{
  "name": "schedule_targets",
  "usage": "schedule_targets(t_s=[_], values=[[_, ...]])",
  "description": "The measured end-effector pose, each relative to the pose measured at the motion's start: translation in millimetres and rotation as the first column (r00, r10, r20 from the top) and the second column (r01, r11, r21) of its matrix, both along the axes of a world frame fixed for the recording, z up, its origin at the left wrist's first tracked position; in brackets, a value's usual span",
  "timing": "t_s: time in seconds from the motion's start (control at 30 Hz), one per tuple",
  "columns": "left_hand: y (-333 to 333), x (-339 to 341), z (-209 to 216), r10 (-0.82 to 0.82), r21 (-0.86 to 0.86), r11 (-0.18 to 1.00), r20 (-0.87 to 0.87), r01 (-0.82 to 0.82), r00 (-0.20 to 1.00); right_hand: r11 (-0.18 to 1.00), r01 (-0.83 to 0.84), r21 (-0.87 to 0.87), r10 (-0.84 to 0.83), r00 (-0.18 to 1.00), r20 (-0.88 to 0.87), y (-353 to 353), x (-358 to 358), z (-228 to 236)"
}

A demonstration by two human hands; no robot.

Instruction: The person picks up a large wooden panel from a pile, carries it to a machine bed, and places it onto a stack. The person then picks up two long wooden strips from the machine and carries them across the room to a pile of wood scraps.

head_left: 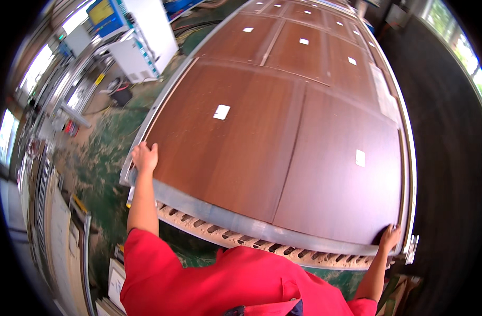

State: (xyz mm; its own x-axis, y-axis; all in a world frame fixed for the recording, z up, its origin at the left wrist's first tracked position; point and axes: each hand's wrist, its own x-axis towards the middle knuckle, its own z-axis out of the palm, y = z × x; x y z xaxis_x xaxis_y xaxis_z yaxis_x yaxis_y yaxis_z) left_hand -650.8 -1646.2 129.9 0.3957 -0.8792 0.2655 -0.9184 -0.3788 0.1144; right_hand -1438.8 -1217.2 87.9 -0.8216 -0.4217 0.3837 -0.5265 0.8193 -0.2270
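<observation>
Brown wood-grain board is being shown in two near pieces: the left panel (230,147) is lying at the middle of the view and the right panel (335,179) at three o'clock, both being borne flat by a metal-framed bed (225,217) and parted by a dark seam (292,158). At nine o'clock, the left panel's outer edge is being met by the left hand (145,156), its fingers bent; at four o'clock, the right panel's near corner is being met by the right hand (391,237). Whether either edge is being gripped cannot be told. Cutting and labelling seem to be done: a left label (221,111) and a right label (360,158) are being carried, and farther panels (299,42) toward one o'clock are being divided by similar lines. Handling of the pieces appears to be left, since all those visible are being supported by the bed. At six o'clock a dusty slotted ledge (206,227) is being partly covered by a red shirt (225,284); at eleven, a white cabinet (146,47) is being seen above green floor (104,158).
</observation>
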Motion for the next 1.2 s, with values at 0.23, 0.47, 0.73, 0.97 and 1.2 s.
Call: schedule_targets(t_s=[0.23,0.47,0.73,0.97,1.2], values=[[-6,-9,4,0.098,0.054,0.994,-0.052,-0.095,0.994,0.995,0.049,0.087,-0.047,0.998,-0.031,-1,-5,-6],[-26,6,2,0.177,0.107,0.98,-0.087,-0.167,0.98,0.997,0.026,0.07,-0.025,1.0,-0.013,2,-18,-9],[-31,0,11,0.217,0.18,0.964,-0.107,-0.196,0.97,0.999,-0.033,0.029,0.034,0.998,-0.045,3,-18,-11],[-30,6,11,0.212,0.173,0.967,-0.152,-0.185,0.965,0.997,-0.049,-0.055,0.05,0.999,0.014,2,-25,-12],[-27,8,17,0.222,0.219,0.958,-0.157,-0.185,0.962,0.995,0.009,-0.097,0.001,0.994,0.109,-1,-32,-12]])
